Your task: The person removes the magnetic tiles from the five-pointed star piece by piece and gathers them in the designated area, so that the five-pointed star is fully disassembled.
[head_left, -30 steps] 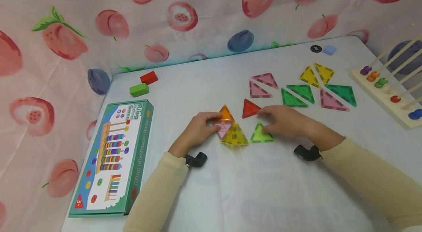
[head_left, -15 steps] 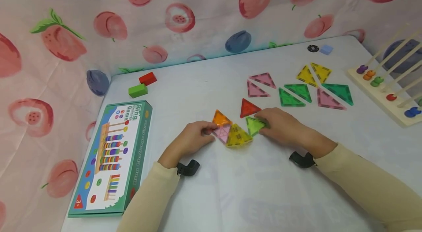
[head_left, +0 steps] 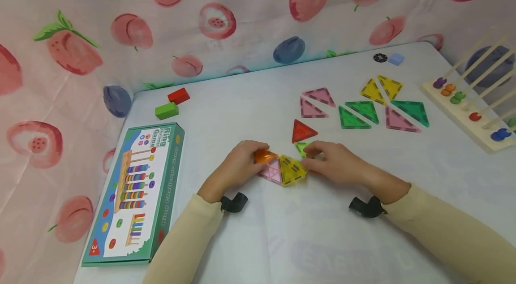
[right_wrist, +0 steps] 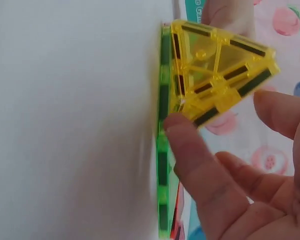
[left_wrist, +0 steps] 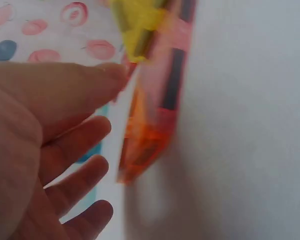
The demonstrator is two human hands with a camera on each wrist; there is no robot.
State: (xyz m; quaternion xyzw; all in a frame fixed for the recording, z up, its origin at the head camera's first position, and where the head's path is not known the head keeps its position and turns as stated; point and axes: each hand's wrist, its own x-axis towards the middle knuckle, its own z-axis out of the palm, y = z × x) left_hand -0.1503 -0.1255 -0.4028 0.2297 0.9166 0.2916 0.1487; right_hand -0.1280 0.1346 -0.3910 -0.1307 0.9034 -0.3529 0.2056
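Note:
In the head view my left hand [head_left: 237, 165] is at an orange triangular tile [head_left: 264, 157] and a pink triangular tile [head_left: 272, 172]. Its fingers look spread and loosely straight in the left wrist view, around the blurred orange tile [left_wrist: 145, 150]. Yellow triangular pieces [head_left: 291, 170] sit against the pink tile's right edge. My right hand [head_left: 338, 163] partly covers a light-green tile [head_left: 300, 147]. Close up in the right wrist view, one fingertip touches the green tile's edge [right_wrist: 162, 165], beside the raised yellow pieces [right_wrist: 215, 60]. The other fingers are spread.
A red triangle [head_left: 302, 131] lies behind the green one. Several pink, green [head_left: 354, 118] and yellow [head_left: 380, 89] triangles lie to the right. A ring-game box [head_left: 133, 194] and two blocks [head_left: 167, 110] stand left; a peg board [head_left: 463, 114] stands far right.
The light-green tile has moved left and up, and then the right hand came over it against the yellow pieces. The joined tiles have turned slightly, and the orange one now looks partly covered.

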